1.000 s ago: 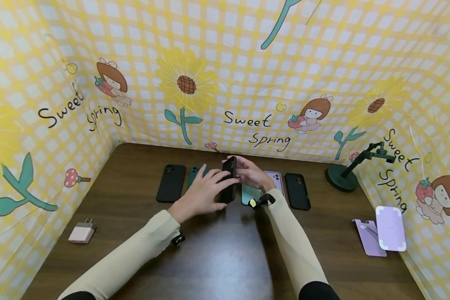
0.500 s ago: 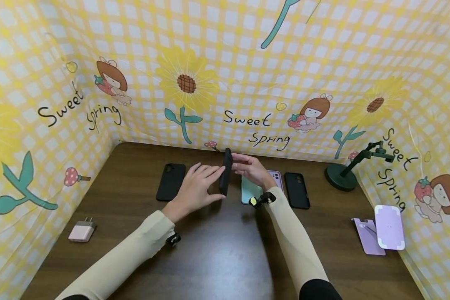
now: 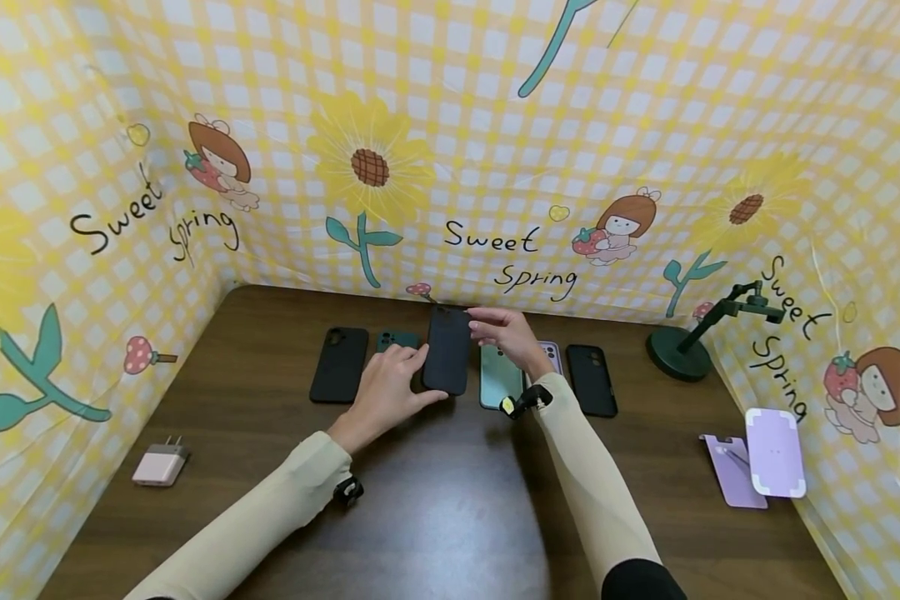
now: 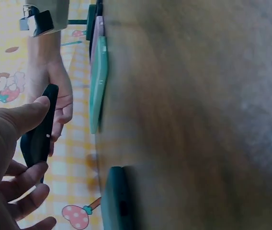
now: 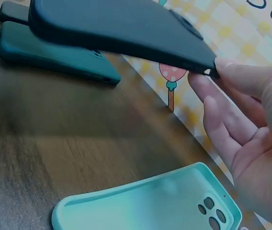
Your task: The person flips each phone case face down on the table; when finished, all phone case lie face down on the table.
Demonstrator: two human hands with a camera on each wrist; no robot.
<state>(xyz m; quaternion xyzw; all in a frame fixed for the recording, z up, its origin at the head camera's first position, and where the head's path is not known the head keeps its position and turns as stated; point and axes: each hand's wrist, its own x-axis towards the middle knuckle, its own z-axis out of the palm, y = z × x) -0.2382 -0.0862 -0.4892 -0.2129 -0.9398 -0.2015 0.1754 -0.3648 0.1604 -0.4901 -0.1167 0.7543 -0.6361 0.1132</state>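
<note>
A black phone case (image 3: 447, 357) is held up over the back middle of the table, its broad face toward the head camera. My right hand (image 3: 512, 337) pinches its upper right corner; in the right wrist view the thumb (image 5: 229, 72) lies on that corner and a finger is under it. My left hand (image 3: 386, 385) grips the lower left side, and the left wrist view shows the thumb (image 4: 41, 103) on one end and the fingers (image 4: 30, 175) along the edge. Below the case lie a dark green case (image 5: 54, 55) and a mint case (image 5: 141, 203), hollow side up.
More cases lie in the row: a black one (image 3: 339, 364) at left, a lilac one (image 3: 551, 352) partly hidden, and a black one (image 3: 591, 381) at right. A dark green stand (image 3: 678, 353), a purple stand (image 3: 777, 452) and a charger (image 3: 161, 464) stand around them. Patterned cloth (image 3: 285, 250) rises behind.
The black phone case has turned from edge-on to showing its broad face. My left fingers have drawn back from over it to its left side, uncovering the green case. The right hand stays near its corner.
</note>
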